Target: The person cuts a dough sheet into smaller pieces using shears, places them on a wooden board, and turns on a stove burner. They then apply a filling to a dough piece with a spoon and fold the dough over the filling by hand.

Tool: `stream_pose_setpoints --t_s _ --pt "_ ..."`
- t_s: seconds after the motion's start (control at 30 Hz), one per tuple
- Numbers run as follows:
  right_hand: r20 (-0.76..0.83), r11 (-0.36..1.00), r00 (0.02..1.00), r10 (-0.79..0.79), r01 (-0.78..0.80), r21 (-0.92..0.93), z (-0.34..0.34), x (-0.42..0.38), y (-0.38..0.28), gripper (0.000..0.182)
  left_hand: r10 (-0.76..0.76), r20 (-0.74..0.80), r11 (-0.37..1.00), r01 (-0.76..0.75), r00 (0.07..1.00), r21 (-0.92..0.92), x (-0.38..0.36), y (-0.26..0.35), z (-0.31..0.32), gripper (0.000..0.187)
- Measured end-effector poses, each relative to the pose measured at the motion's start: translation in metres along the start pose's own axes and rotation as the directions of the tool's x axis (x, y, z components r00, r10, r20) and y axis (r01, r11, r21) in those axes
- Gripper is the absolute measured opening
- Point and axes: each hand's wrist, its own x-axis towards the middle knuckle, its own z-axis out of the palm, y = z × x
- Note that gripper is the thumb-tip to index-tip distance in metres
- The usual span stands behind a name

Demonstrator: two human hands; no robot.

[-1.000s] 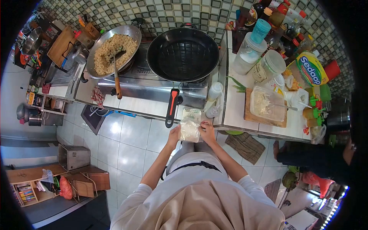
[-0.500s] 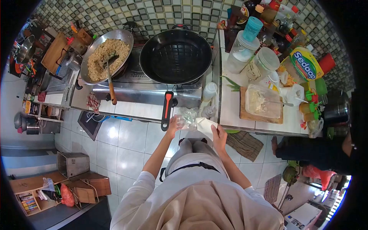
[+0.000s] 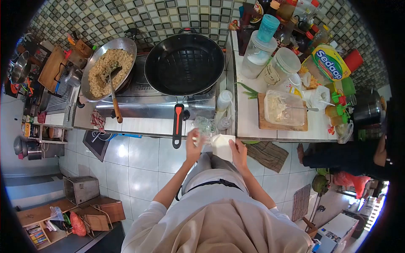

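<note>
My right hand (image 3: pixel 239 153) pinches a cream-white, flat piece that looks like folded paper or a packet (image 3: pixel 222 148); it hangs in front of the counter edge. My left hand (image 3: pixel 194 146) is raised just left of it, its fingers apart and slightly blurred. Right behind those fingers, crumpled clear plastic (image 3: pixel 204 124) lies at the counter's front edge. Beyond, a black frying pan (image 3: pixel 185 65) rests on the stove, with its black and red handle (image 3: pixel 178 126) pointing toward me. Inside the pan I see only its dark ridged base.
A metal wok (image 3: pixel 87 86) of brownish crumbly food with a wooden-handled spatula (image 3: pixel 115 105) stands left. At right are a cutting board (image 3: pixel 270 125), a plastic tub (image 3: pixel 283 109), jars (image 3: pixel 282 65) and bottles. Another person's dark-clothed leg (image 3: pixel 337 157) shows at far right.
My left hand has come away from the crumpled plastic, which now lies at the counter edge. My right hand has brought the cream-white piece slightly lower and more upright.
</note>
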Motion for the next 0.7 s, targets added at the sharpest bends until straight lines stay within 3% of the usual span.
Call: stream_pose_setpoints --t_s 0.13,0.2,0.4,0.43,0.5,0.53,0.57,0.63,0.7 --pt "0.063 0.989 0.988 -0.143 0.145 -0.020 0.004 0.001 -0.005 0.027 0.118 0.130 0.986 -0.101 0.984 -0.135 -0.013 0.041 0.013 0.044" --pt "0.084 0.979 0.978 -0.190 0.195 -0.066 0.004 0.002 -0.005 0.025 -0.136 0.171 0.941 0.181 0.976 -0.285 -0.011 0.036 0.017 0.026" --pt "0.091 0.985 0.989 -0.116 0.102 0.141 0.005 0.003 -0.010 0.024 -0.151 0.238 0.874 0.242 0.959 -0.421 -0.009 0.052 0.004 0.025" --pt "0.132 0.968 0.988 -0.078 0.043 0.247 0.004 0.000 -0.013 0.024 -0.147 0.247 0.875 0.242 0.958 -0.419 -0.009 0.056 0.004 0.025" --pt "0.162 0.936 0.986 -0.042 -0.018 0.351 0.002 -0.005 -0.022 0.024 -0.295 0.420 0.527 0.513 0.858 -0.678 -0.011 0.063 0.004 0.027" --pt "0.175 0.915 0.984 -0.022 -0.051 0.401 0.000 -0.007 -0.027 0.023 -0.339 0.501 0.415 0.604 0.797 -0.681 -0.012 0.067 0.003 0.031" --pt "0.190 0.889 0.982 -0.004 -0.083 0.450 -0.002 -0.010 -0.030 0.023 -0.334 0.511 0.417 0.611 0.792 -0.673 -0.014 0.072 0.002 0.031" --pt "0.160 0.879 0.987 -0.001 -0.075 0.471 -0.007 -0.014 -0.031 0.022 -0.380 0.702 0.145 0.788 0.603 -0.598 -0.013 0.091 0.000 0.037" --pt "0.128 0.870 0.992 0.002 -0.065 0.489 -0.017 -0.016 -0.036 0.022 -0.338 0.736 0.141 0.805 0.586 -0.576 -0.013 0.099 0.003 0.039"
